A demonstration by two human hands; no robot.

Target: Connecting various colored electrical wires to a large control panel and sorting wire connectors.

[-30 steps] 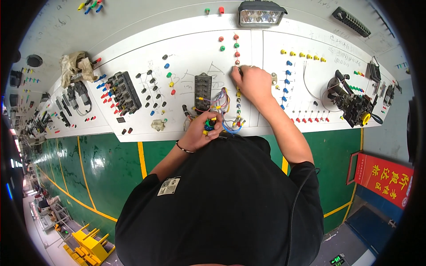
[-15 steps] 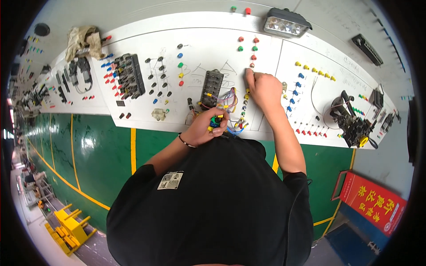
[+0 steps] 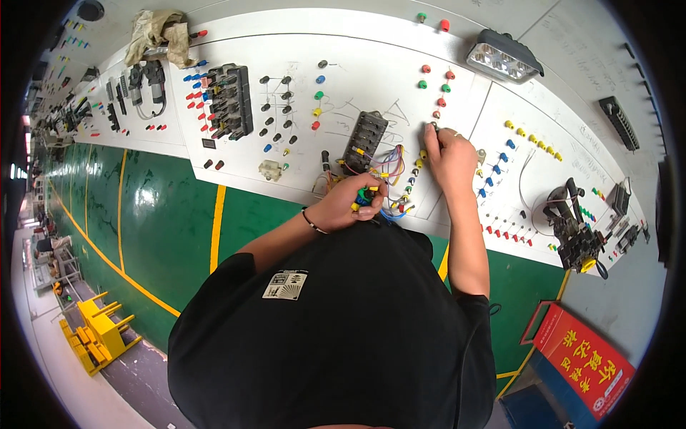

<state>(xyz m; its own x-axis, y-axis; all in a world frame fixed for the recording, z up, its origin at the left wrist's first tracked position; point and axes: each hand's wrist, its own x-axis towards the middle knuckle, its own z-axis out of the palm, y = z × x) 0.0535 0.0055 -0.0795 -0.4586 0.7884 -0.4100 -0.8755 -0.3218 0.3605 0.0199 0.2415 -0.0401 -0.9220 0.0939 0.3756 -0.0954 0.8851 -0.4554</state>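
Note:
My left hand is curled around several small coloured terminal caps, with green, blue, yellow and dark ones showing between the fingers. It is just below a black fuse box on the white panel. Loose coloured wires hang between the box and a column of small terminal posts. My right hand reaches up that column, thumb and forefinger pinched at a terminal post. The fingertips partly cover this post. Above it, red and green posts continue upward.
A rectangular lamp is mounted at the upper right. Yellow posts and a black mechanical assembly are farther right. Another black fuse box and a cloth glove are to the left. A red sign stands at the lower right.
The whole view has shifted, so the panel appears farther right. My right fingertips have come up closer around the terminal post. The left hand keeps its grip on the caps.

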